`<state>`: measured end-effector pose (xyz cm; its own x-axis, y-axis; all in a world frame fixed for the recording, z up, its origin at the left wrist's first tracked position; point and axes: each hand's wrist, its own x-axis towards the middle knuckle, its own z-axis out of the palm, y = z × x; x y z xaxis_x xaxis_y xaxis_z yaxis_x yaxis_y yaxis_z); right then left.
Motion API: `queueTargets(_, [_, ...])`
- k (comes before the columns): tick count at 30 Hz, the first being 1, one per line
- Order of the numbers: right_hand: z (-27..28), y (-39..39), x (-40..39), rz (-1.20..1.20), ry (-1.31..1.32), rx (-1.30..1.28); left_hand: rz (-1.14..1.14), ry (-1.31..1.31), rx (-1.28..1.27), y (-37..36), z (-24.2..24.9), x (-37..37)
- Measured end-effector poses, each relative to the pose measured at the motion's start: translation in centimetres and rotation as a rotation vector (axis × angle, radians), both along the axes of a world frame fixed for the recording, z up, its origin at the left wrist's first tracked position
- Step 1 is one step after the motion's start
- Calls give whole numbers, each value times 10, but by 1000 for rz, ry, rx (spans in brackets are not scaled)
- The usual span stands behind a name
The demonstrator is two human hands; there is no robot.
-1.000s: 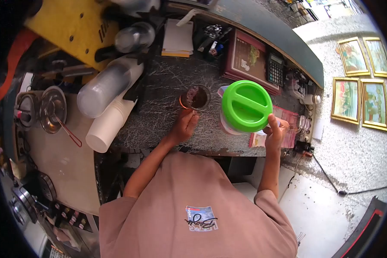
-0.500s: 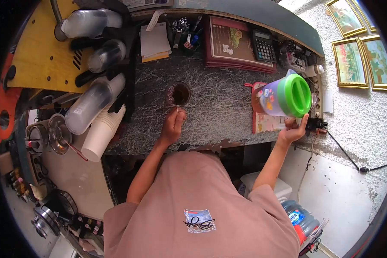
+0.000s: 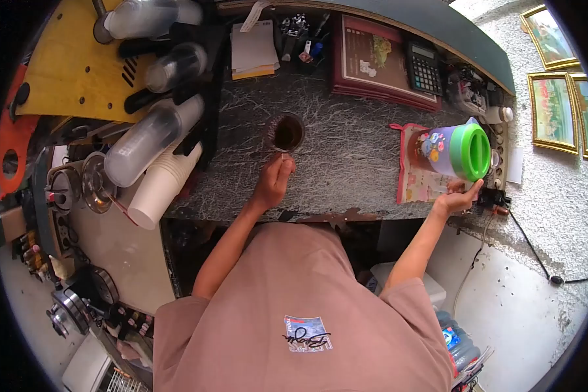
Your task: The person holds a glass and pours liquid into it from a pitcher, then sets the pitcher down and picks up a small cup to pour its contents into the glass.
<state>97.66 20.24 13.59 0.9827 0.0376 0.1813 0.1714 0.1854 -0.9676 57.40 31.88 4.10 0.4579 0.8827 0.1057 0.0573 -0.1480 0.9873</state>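
A glass cup of dark liquid [image 3: 288,132] stands over the dark, scratched counter [image 3: 346,157], with my left hand [image 3: 274,181] closed on its handle at the near side. On the right, a pitcher with a green lid [image 3: 470,152] and a flower pattern is over a pink-edged cloth [image 3: 408,179]. My right hand [image 3: 458,198] is at the pitcher's near side, fingers bent under or around its handle, which is mostly hidden. Reddish-brown liquid shows inside the pitcher.
Paper cups [image 3: 160,189] and plastic cups [image 3: 147,140] lie stacked at the left. Along the back are notepads [image 3: 253,49], maroon menus [image 3: 379,62] and a calculator [image 3: 424,68]. A cable [image 3: 529,238] hangs at the right.
The view has shifted, so most things appear further right and slightly higher. The pitcher looks a little lower, nearer the cloth. My left hand still holds the glass cup.
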Motion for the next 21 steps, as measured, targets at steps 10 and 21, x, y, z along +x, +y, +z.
queueTargets(10, [3,-2,-84,-292,-768,-621,65,44,4,-8,14,2])
queueTargets(21, [-92,118,-256,1215,-309,-585,359,215,84,-22,27,13])
